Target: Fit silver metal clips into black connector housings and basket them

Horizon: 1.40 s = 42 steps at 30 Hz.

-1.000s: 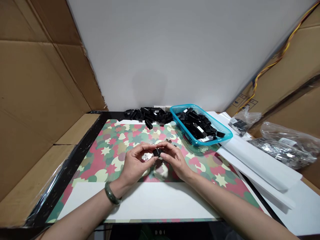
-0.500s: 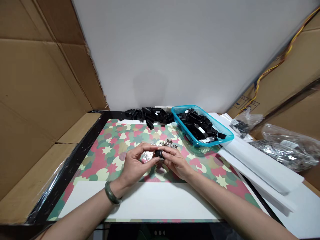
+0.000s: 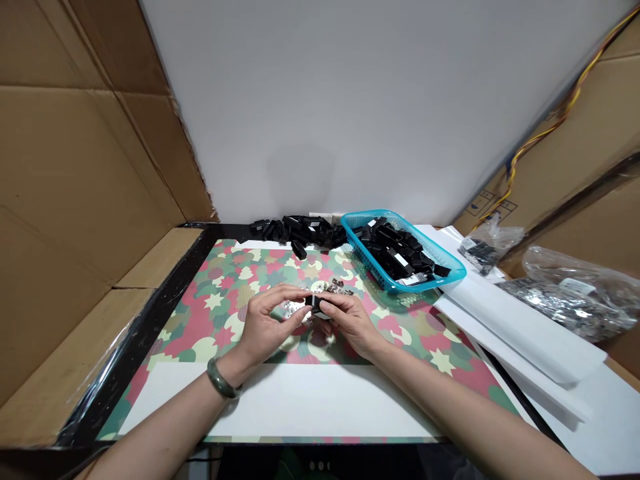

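Between my two hands is a small black plastic part (image 3: 315, 304) with a pale strip on it, raised a little over the patterned mat. My left hand (image 3: 267, 323) pinches its left end between thumb and fingers. On the other side, my right hand (image 3: 355, 325) grips its right end, the fingers partly covering it. Small shiny metal pieces (image 3: 295, 310) lie in a loose heap on the mat just behind the hands, and more of them (image 3: 340, 287) show beyond the right fingers. A dark green bangle circles my left wrist.
A blue plastic basket (image 3: 383, 277) full of black parts stands at back right. Beside it is a pile of black parts (image 3: 300, 233) along the wall. White boards (image 3: 520, 333) and clear bags of metal pieces (image 3: 575, 303) lie on the right; cardboard (image 3: 90, 167) walls the left.
The black part has turned in my fingers and now lies more sideways, its pale strip showing toward the left end. Both hands stay in nearly the same place.
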{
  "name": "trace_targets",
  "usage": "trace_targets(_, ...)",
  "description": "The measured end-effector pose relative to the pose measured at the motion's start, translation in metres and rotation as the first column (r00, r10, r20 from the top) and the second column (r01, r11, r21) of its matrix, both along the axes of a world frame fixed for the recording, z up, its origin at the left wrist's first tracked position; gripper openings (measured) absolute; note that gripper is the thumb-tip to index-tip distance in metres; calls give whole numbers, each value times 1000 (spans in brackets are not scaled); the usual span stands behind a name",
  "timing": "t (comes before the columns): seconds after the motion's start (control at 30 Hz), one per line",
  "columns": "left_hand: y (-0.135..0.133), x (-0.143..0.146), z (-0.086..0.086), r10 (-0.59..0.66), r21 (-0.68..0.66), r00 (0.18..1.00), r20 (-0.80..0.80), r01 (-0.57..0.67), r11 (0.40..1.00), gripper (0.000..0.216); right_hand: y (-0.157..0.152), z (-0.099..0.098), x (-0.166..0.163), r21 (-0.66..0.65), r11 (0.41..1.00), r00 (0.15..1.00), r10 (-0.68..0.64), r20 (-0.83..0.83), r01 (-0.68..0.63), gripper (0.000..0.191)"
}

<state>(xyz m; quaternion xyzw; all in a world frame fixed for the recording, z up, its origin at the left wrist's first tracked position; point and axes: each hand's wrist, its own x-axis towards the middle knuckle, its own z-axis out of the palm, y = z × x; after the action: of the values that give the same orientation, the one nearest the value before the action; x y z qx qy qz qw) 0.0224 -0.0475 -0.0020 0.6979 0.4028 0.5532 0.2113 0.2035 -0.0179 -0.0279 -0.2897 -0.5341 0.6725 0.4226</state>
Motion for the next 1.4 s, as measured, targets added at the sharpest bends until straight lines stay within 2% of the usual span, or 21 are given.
trace_targets(0.13, 4, -3, 3, -49, 15, 999, -20, 50, 999, 12, 0, 5, 3, 80, 997, 998, 2, 70, -8, 35)
trace_targets(0.23, 4, -16, 7, -101, -50, 994, -51, 99, 994, 11, -3, 10, 5, 309, 951, 978, -57, 199, -8, 32)
trace_targets(0.27, 2, -22, 8, -133, -100, 989, -59, 127, 987, 12, -6, 11, 5, 421, 907, 965, -85, 247, -27, 30)
trace_targets(0.33, -5, -34, 8, -221, -217, 973, -64, 203, 955, 15, -11, 10, 3, 622, 774, 928, -138, 345, -117, 28)
trace_targets(0.43, -21, -48, 3, -278, -374, 960, -25, 249, 894, 21, -20, 2, -4, 763, 583, 865, -193, 464, -279, 30)
trace_targets(0.53, -34, -50, -7, -144, -441, 989, -23, 119, 889, 21, -26, -8, -12, 826, 457, 831, -275, 483, -329, 29)
trace_targets(0.6, -39, -46, -12, -54, -467, 998, -38, 31, 884, 20, -26, -13, -15, 854, 402, 823, -320, 469, -331, 27)
trace_targets(0.67, -41, -42, -15, -24, -484, 999, -28, 7, 875, 22, -26, -14, -16, 856, 389, 822, -320, 471, -340, 26)
trace_targets(0.83, -41, -39, -15, -63, -454, 998, 11, 61, 889, 31, -25, -13, -14, 840, 425, 829, -287, 480, -338, 24)
trace_targets(1.1, -41, -40, -17, -100, -364, 987, -126, 47, 930, 37, -26, -13, -13, 810, 468, 836, -230, 498, -353, 29)
trace_targets(1.2, -42, -40, -19, -93, -368, 983, -157, 29, 929, 38, -27, -12, -13, 808, 475, 839, -225, 495, -349, 29)
trace_targets(1.3, -42, -42, -19, -100, -393, 980, -172, 25, 919, 30, -27, -12, -13, 807, 472, 836, -228, 500, -354, 27)
trace_targets(1.4, -40, -48, -16, -167, -347, 957, -235, 78, 935, 16, -25, -13, -12, 807, 469, 828, -239, 507, -359, 25)
